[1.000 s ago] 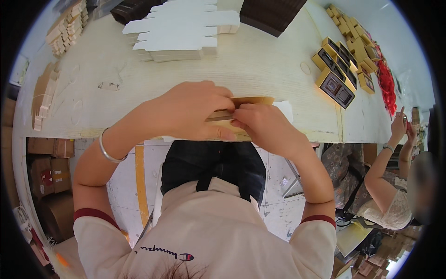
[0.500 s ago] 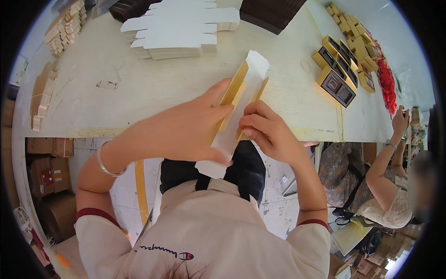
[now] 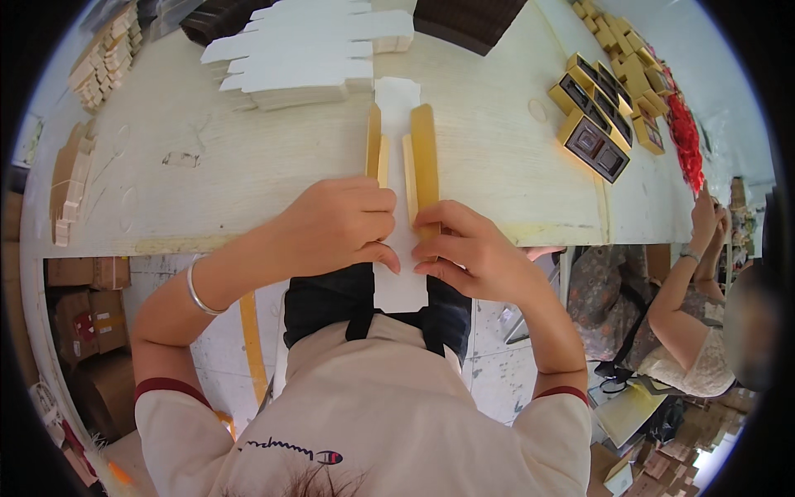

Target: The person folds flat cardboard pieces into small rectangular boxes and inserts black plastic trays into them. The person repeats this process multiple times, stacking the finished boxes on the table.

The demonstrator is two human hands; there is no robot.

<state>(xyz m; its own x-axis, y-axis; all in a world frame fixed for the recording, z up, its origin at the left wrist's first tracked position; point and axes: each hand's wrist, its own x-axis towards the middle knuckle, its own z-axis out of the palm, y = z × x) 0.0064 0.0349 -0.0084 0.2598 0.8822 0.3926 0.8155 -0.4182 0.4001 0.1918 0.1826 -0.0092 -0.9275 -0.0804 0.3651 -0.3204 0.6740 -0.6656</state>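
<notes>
A gold cardboard box blank (image 3: pixel 397 170) with a white inside lies lengthwise before me, its near end over the table edge above my lap. Both its long gold side walls stand up, and white flaps lie out at the two ends. My left hand (image 3: pixel 344 222) is closed round the near part of the left wall, fingers curled inward. On the opposite side my right hand (image 3: pixel 474 253) pinches the right wall between thumb and fingers. Under the hands, the near parts of both walls are hidden.
Flat white box blanks (image 3: pixel 302 54) are stacked beyond the carton. Dark brown trays (image 3: pixel 468 21) lie behind. Gold boxes with dark inserts (image 3: pixel 595 137) stand at right, near red strings (image 3: pixel 683 132). More blanks (image 3: pixel 70 182) lie left. A co-worker (image 3: pixel 687 331) is at the far right.
The box blank has turned from a slant to point straight away from me. Its side walls now stand more upright. My left hand has curled its fingers round the left wall.
</notes>
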